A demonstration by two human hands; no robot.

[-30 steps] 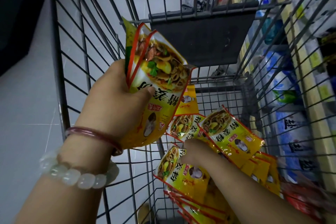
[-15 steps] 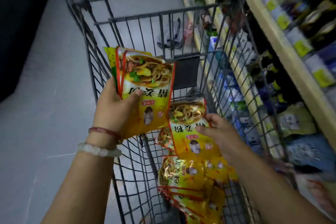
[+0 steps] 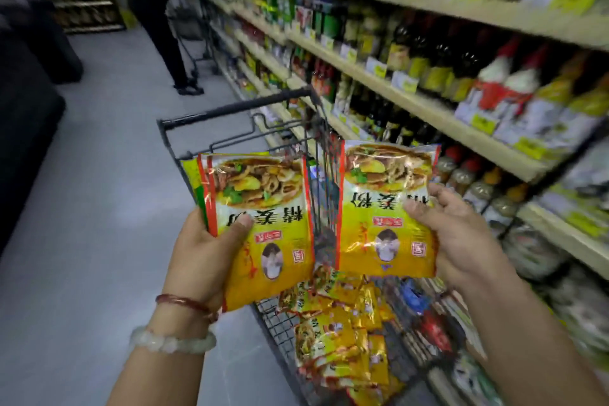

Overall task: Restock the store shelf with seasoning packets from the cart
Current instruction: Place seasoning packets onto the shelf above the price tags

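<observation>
My left hand grips a small stack of yellow seasoning packets, held upside down with a noodle-dish picture on the front. My right hand holds one more yellow seasoning packet of the same kind, thumb on its front. Both are raised above the wire cart. Several more yellow packets lie in a heap on the cart's floor below my hands. The store shelf runs along the right side, close to my right hand.
Bottles of sauce and oil fill the shelves on the right, with bagged goods lower down. A person in dark clothes stands farther up the aisle beside another cart. Grey floor lies to the left, with a dark fixture at the far left.
My right hand has lifted one packet out of the cart up beside the stack in my left hand. My view has swung up from the cart to the aisle and shelves.
</observation>
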